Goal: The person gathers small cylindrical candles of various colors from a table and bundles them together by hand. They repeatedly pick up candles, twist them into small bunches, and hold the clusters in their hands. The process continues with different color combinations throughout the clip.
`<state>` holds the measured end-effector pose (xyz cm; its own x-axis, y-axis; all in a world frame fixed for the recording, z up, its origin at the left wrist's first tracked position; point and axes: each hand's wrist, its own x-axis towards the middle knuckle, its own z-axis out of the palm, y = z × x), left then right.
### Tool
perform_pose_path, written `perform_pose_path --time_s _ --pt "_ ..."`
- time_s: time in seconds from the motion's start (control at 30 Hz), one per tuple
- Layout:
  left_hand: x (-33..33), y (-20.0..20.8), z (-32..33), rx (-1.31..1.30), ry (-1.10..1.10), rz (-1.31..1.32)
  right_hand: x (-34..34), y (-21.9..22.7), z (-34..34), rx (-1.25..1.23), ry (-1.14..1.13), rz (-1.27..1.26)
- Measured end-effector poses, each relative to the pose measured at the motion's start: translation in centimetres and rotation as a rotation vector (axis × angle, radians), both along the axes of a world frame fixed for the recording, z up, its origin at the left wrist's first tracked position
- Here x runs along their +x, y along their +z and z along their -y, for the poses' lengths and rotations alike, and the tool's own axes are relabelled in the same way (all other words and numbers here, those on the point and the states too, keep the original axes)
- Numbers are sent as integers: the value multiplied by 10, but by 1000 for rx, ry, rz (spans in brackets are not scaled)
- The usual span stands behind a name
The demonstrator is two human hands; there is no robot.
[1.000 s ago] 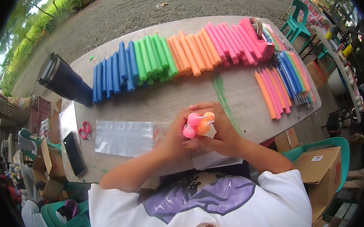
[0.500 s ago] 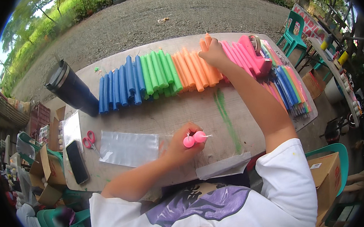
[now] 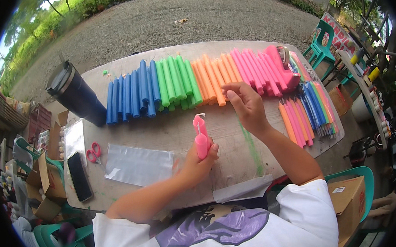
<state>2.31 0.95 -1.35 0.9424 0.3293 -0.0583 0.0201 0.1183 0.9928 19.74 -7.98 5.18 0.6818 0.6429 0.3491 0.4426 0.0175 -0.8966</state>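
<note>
My left hand (image 3: pixel 198 165) is closed round two pink candles (image 3: pixel 201 145), which stand up from the fist over the middle of the table with their white wicks on top. My right hand (image 3: pixel 250 110) is at the near ends of a row of orange candles (image 3: pixel 205 80), its thumb and forefinger apart. Its fingertips overlap the orange candles in the picture; whether they touch one is unclear. Left of these lie green candles (image 3: pixel 171 78) and blue candles (image 3: pixel 133 93). Pink candles (image 3: pixel 259 70) lie on the right, beside a pink tape dispenser (image 3: pixel 282 67).
On the table (image 3: pixel 156 132) are a clear plastic bag (image 3: pixel 139 165), red-handled scissors (image 3: pixel 94 153), a black phone (image 3: pixel 79 177) and a dark tumbler (image 3: pixel 78 94). Bundles of thin coloured candles (image 3: pixel 319 102) lie at the right. A cardboard box (image 3: pixel 346 196) sits on a green chair.
My right hand has come from the far ends of the orange candles toward me. My left hand has tilted its two pink candles more upright.
</note>
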Motion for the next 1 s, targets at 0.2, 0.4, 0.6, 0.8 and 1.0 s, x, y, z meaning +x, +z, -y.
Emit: perform_pose_path --time_s 0.2,0.4,0.6,0.8,1.0 --pt "-1 10 5 249 -72 44 -82 -24 30 -77 189 450" --pt "-3 16 10 500 -86 221 -58 -9 18 -12 87 -95" --pt "1 3 9 527 -123 188 91 25 -9 -452 -381 343" --pt "6 2 8 544 -171 227 185 7 -2 -1067 -702 426" --pt "5 3 6 514 -180 216 175 -2 5 -1085 -806 548"
